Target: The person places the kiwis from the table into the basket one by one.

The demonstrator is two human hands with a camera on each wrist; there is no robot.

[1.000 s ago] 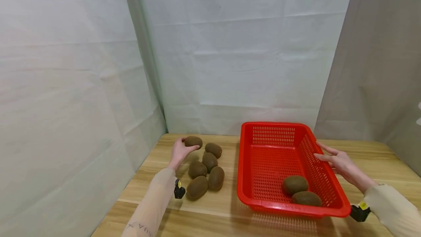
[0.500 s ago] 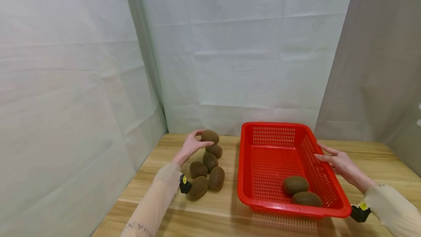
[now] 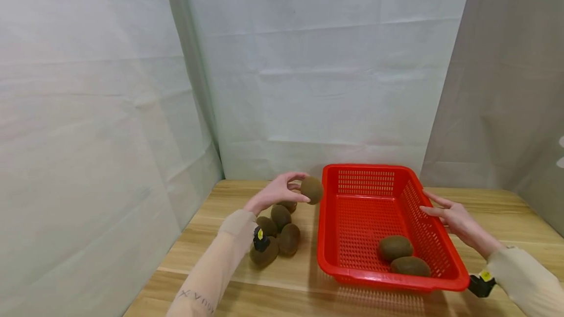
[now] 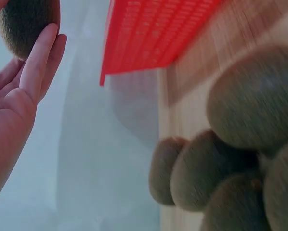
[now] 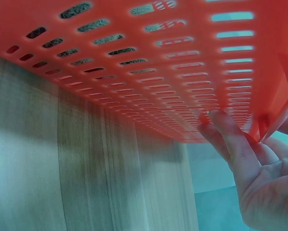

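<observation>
My left hand (image 3: 278, 191) holds a brown kiwi (image 3: 312, 190) between thumb and fingers, raised at the left rim of the red plastic basket (image 3: 323, 238). In the left wrist view, the fingers curl round this kiwi (image 4: 28, 24), which the frame's top edge cuts off. My right hand (image 3: 458, 219) grips the basket's right rim. The right wrist view shows its fingers (image 5: 235, 149) against the outside of the slotted wall. Two kiwis, a rear one (image 3: 395, 248) and a front one (image 3: 411, 266), lie in the basket's near right corner.
Several loose kiwis (image 3: 289, 239) lie clustered on the wooden table (image 3: 282, 297) left of the basket, partly hidden by my left arm. White sheeting (image 3: 326, 87) hangs behind the table, and more (image 3: 88, 136) on the left side.
My left hand has carried its kiwi rightward, from the back left of the cluster to the basket's left rim. The right hand and basket have stayed in place.
</observation>
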